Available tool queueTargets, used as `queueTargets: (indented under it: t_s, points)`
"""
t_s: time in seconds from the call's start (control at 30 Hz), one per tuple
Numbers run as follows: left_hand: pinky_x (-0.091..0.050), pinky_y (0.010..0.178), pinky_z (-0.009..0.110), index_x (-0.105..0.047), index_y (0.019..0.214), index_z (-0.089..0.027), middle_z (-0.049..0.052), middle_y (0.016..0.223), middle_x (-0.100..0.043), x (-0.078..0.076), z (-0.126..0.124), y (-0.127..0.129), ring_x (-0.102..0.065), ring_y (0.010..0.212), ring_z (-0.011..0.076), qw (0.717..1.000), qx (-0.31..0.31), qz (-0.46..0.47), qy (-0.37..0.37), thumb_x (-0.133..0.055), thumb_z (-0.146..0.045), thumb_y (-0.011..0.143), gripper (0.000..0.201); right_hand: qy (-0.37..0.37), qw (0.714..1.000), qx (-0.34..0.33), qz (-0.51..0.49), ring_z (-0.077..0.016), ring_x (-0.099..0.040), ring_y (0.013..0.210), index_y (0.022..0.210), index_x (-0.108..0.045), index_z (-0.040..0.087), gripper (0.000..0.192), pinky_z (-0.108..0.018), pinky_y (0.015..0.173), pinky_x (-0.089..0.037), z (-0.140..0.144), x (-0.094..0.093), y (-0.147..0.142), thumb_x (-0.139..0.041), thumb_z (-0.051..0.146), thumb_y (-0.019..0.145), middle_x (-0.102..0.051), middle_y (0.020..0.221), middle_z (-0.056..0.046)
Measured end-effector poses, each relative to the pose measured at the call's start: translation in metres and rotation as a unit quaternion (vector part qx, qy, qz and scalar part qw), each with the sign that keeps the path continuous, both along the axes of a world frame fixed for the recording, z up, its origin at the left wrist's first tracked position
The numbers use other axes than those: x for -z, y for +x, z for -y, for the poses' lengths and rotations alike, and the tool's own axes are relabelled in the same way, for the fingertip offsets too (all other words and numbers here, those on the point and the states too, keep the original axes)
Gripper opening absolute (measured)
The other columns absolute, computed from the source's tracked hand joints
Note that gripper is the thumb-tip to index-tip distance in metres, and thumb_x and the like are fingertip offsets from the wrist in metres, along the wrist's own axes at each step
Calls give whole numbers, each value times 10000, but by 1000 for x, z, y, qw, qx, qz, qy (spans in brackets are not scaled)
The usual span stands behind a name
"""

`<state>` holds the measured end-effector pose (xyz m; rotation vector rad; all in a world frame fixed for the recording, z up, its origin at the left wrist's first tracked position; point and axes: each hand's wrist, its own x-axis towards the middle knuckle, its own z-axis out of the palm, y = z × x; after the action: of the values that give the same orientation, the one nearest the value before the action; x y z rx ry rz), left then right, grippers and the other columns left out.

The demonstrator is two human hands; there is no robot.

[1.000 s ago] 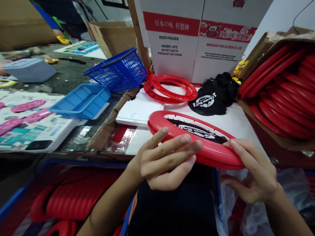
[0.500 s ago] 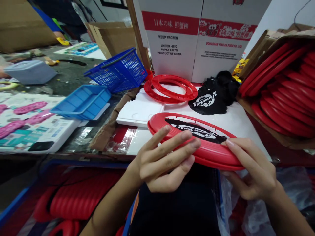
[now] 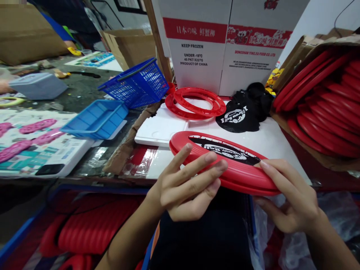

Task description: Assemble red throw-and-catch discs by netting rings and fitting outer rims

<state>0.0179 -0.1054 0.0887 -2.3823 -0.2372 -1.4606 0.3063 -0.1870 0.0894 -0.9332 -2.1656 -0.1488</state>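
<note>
The left hand (image 3: 187, 187) is pressing its spread fingers onto the near rim of a red ring disc (image 3: 225, 163), while the right hand (image 3: 292, 198) is gripping the rim's right edge. The disc, held tilted above the white board (image 3: 270, 138), is already carrying its black printed mesh (image 3: 225, 150). Loose red rings (image 3: 195, 103) and black mesh cloths (image 3: 243, 110) are waiting behind.

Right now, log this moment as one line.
left hand: on red plastic ring with black mesh | right hand: gripping its rim | ring: held above white board
</note>
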Motion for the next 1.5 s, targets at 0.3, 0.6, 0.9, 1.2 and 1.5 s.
queueTargets:
  t_s: [0.3, 0.6, 0.9, 1.2, 1.5]
  points:
    - [-546, 1217, 550, -590, 873, -214, 7, 1311, -786, 1, 4, -1, -696, 1341, 252, 1000, -11, -6, -20, -696, -38, 920, 211, 2, 1000, -8, 11, -363, -650, 1184, 1671, -399, 99, 903, -520, 936, -584, 4, -2, -3, -776, 124, 851, -639, 1347, -219]
    - [-522, 1247, 505, -596, 857, -217, -3, 1268, -804, -2, 3, -1, -686, 1351, 239, 1000, -7, -2, -22, -689, -50, 947, 211, -3, 1000, -2, 8, -366, -662, 1168, 1672, -409, 127, 893, -521, 922, -596, 6, -1, -2, -766, 126, 853, -649, 1345, -208]
    - [-605, 1150, 524, -594, 872, -230, -9, 1265, -803, 3, 4, -3, -709, 1321, 253, 1000, -16, 2, -23, -678, -65, 949, 201, 20, 1000, -10, 2, -359, -678, 1136, 1648, -442, 91, 865, -524, 901, -610, 6, 3, -4, -767, 85, 845, -662, 1320, -211]
    - [-641, 939, 395, -638, 1332, -214, 107, 1229, -804, -47, -28, -6, -792, 1090, 255, 984, 23, -123, -130, -751, -220, 968, 382, 28, 999, -1, 38, -333, -716, 1196, 1670, -421, 202, 814, -492, 991, -629, -19, -31, 3, -708, 71, 919, -708, 1396, -144]
    - [-581, 780, 352, -689, 1133, -261, 14, 966, -775, -102, -88, 6, -721, 815, 209, 967, -35, -101, -231, -826, -392, 880, 316, -40, 997, 64, 19, -235, -739, 843, 1373, -691, 285, 398, -376, 787, -592, -99, -95, 17, -717, 356, 982, -798, 1059, -34]
